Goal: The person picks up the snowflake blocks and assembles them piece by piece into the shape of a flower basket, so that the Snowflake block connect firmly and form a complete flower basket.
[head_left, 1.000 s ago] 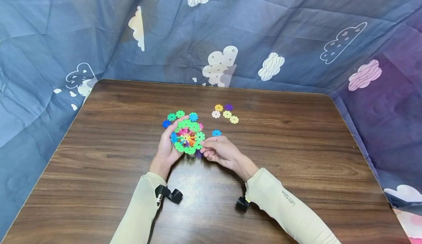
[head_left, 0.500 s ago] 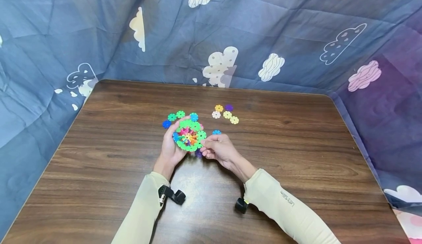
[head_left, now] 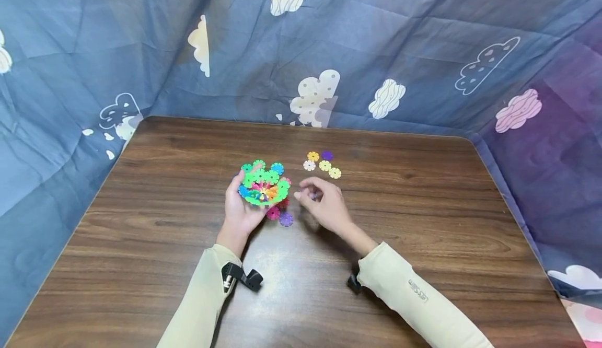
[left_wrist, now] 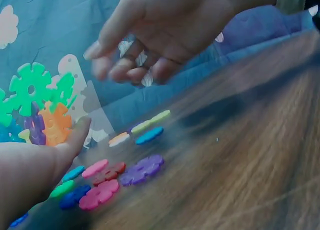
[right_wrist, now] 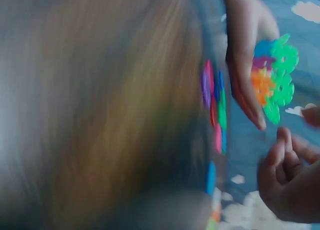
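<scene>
Nothing's pinched by the right hand [head_left: 326, 204], fingers loosely bent; the toy flower [head_left: 263, 191] is cupped in the left hand [head_left: 239, 213], above the worktop [head_left: 423, 222], short of its far edge: probably light, stiff, best cradled underneath! Yellow discs [head_left: 325, 165] are scattered beyond.

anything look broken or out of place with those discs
Nothing stands out: the left hand holds the joined discs with no visible break, and loose discs lie on the table. Fine cracks would be too small to tell.

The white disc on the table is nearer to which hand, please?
Right: the right hand hovers just on the near side of the white disc; the left hand holds the toy farther left.
</scene>
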Action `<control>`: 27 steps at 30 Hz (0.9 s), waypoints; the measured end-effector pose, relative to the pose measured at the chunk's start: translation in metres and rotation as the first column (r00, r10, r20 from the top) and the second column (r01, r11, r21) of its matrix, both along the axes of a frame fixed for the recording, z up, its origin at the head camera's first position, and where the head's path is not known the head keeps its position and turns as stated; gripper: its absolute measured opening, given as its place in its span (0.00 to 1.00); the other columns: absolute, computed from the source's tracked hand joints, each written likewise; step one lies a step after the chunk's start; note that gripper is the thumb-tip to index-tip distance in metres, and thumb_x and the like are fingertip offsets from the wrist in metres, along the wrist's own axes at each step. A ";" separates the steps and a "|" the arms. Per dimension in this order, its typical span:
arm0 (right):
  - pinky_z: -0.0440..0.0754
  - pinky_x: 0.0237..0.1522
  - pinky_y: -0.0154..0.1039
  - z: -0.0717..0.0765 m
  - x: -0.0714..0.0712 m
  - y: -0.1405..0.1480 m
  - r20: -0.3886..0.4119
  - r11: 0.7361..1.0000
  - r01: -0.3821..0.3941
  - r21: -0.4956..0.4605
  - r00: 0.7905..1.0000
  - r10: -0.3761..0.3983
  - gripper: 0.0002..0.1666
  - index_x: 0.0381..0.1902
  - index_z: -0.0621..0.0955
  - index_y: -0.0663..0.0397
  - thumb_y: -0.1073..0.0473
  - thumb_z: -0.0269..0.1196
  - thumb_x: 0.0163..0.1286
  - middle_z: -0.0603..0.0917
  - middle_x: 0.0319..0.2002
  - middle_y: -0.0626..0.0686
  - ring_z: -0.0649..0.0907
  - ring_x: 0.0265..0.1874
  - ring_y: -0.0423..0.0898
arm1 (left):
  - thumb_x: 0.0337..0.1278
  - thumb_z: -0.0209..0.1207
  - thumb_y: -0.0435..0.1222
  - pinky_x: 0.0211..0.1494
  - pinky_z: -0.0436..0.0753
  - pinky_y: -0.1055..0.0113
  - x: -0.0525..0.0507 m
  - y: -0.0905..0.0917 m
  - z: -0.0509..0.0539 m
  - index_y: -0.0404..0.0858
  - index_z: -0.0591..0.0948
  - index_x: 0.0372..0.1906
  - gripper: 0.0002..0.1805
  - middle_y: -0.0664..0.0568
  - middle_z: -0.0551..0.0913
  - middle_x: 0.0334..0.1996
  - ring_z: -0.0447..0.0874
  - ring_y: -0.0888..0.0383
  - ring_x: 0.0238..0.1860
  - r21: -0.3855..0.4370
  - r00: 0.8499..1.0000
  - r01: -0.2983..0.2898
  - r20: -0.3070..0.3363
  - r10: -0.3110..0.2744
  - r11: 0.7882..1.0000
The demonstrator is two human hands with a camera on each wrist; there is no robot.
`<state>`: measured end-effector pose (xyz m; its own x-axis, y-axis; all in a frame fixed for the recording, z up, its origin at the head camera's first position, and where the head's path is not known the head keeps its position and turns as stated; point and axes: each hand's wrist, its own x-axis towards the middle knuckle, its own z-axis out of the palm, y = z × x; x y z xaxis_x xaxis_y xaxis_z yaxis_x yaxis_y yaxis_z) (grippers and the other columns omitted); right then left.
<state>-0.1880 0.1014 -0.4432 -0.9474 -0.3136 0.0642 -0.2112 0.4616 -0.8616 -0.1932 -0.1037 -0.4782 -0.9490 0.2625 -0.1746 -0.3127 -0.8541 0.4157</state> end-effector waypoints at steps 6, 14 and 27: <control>0.65 0.65 0.57 0.004 -0.006 -0.001 -0.524 0.889 -0.134 0.437 0.766 0.373 0.32 0.60 0.80 0.51 0.53 0.75 0.58 0.78 0.64 0.54 0.69 0.68 0.55 | 0.72 0.32 0.60 0.55 0.79 0.55 0.000 0.004 0.005 0.45 0.49 0.78 0.38 0.47 0.66 0.67 0.69 0.50 0.65 0.035 0.984 0.175 0.035 -0.177 0.984; 0.66 0.61 0.55 0.001 -0.009 -0.006 -0.613 0.820 -0.082 0.567 0.624 0.485 0.27 0.53 0.84 0.48 0.61 0.75 0.52 0.84 0.57 0.48 0.73 0.65 0.52 | 0.72 0.35 0.59 0.54 0.75 0.55 0.001 0.014 0.007 0.41 0.62 0.67 0.32 0.52 0.74 0.57 0.74 0.57 0.54 0.027 0.952 0.304 0.036 -0.305 0.952; 0.71 0.58 0.50 -0.002 -0.011 -0.006 -0.674 0.809 -0.074 0.584 0.511 0.533 0.21 0.44 0.86 0.49 0.56 0.78 0.51 0.86 0.50 0.48 0.77 0.59 0.51 | 0.74 0.33 0.57 0.53 0.76 0.61 0.000 0.019 0.009 0.42 0.60 0.65 0.28 0.53 0.74 0.51 0.73 0.58 0.52 0.025 0.949 0.310 0.058 -0.311 0.950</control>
